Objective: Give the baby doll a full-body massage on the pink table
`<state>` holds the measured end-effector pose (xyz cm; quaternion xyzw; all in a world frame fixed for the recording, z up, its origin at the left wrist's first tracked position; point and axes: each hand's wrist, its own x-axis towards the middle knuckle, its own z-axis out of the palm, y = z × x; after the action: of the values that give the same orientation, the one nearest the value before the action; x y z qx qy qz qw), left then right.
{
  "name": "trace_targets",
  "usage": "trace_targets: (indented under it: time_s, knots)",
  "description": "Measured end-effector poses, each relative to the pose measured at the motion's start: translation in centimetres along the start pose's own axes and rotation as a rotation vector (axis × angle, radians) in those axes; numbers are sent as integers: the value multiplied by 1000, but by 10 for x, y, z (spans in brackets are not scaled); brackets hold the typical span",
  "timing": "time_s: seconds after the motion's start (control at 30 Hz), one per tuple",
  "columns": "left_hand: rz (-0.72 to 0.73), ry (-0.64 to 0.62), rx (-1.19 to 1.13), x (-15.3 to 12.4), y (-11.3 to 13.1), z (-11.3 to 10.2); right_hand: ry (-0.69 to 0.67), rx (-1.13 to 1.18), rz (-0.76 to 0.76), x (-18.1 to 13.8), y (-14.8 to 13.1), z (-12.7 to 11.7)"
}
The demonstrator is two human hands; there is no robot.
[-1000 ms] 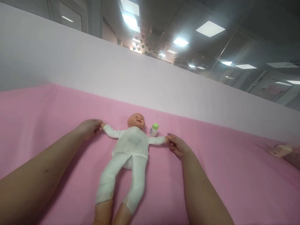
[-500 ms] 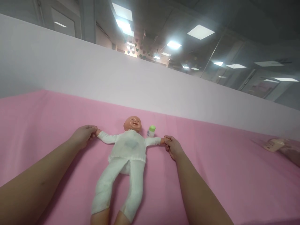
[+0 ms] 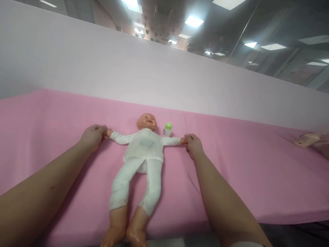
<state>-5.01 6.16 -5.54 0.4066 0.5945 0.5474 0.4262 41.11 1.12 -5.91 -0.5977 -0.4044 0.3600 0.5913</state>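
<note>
The head camera looks forward and down over the doll (image 3: pixel 144 145).

Your arms are both stretched fwd, hands well apart, skin bare. Your L arm (image 3: pixel 48 185) enters at the lower L edge of view, slanting up & inward, w/ a small dark spot on it. L wrist (image 3: pixel 82 145) looks approx. straight; L hand (image 3: pixel 93 138) has its fingers (image 3: pixel 102 129) bent inward in a pinch. Your R arm (image 3: pixel 223 195) rises from the bottom edge, R of ctr, leaning twd the mid. R hand (image 3: pixel 194 145) mirrors the L: fingertips pinched, other fingers curled below. R hand sits slightly lower in view vs. L.
</note>
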Motion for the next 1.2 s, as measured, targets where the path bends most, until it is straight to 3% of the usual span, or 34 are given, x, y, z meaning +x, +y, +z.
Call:
trace_targets:
  time_s: [0.23,0.4,0.6,1.0,1.2]
  knots:
    - [-66,-75,-81,2,6,2,-102,17,65,1,-6,-6]
    - [-80,-100,-116,-7,14,3,-263,77,119,-9,-17,-15]
    - [-73,-69,-54,-7,12,2,-371,172,160,-17,-24,-13]
    - [-60,-9,-63,-10,15,6,-236,12,141,-11,-15,-4]
    - [-105,-42,-96,-11,18,6,-208,27,171,-7,-10,-4]
